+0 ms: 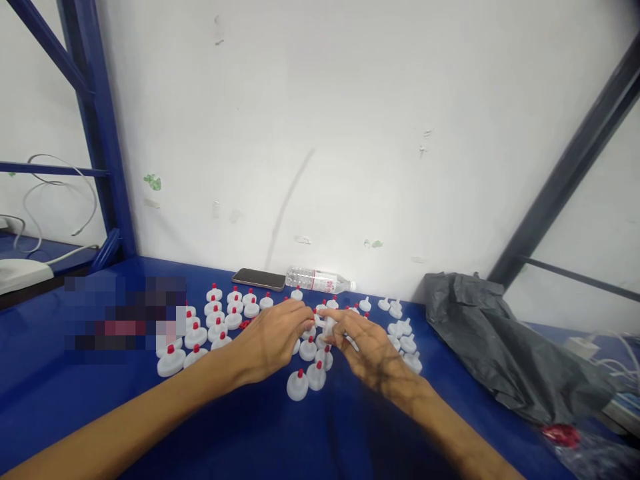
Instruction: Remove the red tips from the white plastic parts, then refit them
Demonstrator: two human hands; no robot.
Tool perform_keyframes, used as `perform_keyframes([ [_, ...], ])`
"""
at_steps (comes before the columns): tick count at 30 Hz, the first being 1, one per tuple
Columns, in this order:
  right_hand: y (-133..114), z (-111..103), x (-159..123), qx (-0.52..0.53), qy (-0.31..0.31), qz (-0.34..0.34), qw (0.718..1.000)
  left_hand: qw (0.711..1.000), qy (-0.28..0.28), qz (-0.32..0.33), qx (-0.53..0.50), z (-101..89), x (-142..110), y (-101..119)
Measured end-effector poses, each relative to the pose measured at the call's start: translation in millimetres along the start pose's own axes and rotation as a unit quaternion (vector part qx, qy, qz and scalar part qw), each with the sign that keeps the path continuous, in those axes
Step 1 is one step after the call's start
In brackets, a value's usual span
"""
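Note:
My right hand (369, 341) grips a translucent white nozzle cap (327, 325), its narrow spout turned toward my left hand. My left hand (278, 331) is closed in a pinch at that spout, with a bit of red showing by the fingertips, seemingly a small red tip cap. Around and below both hands stand several white nozzle caps with red tips, such as one in front (297, 387). To the right of my right hand lie several white nozzle caps without red tips (409, 344). Loose red tip caps (245, 325) show partly behind my left wrist.
A phone (259, 279) and a clear plastic bottle (320, 280) lie along the wall. Rows of red-tipped nozzle caps (195, 335) stand left on the blue table (240, 427). A dark grey plastic bag (505, 347) lies at the right. Blue metal posts (103, 127) flank the table.

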State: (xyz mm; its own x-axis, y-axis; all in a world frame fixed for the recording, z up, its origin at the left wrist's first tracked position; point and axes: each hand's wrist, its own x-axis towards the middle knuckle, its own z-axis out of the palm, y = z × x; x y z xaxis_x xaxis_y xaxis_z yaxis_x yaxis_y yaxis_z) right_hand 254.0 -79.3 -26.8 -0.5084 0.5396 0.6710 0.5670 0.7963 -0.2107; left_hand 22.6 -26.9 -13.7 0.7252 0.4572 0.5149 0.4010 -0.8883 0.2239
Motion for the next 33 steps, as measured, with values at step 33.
perform_keyframes([
  [33, -9, -16, 13, -0.145, 0.046, 0.003, 0.988, 0.993, 0.095, -0.031, 0.062, -26.9, 9, -19],
])
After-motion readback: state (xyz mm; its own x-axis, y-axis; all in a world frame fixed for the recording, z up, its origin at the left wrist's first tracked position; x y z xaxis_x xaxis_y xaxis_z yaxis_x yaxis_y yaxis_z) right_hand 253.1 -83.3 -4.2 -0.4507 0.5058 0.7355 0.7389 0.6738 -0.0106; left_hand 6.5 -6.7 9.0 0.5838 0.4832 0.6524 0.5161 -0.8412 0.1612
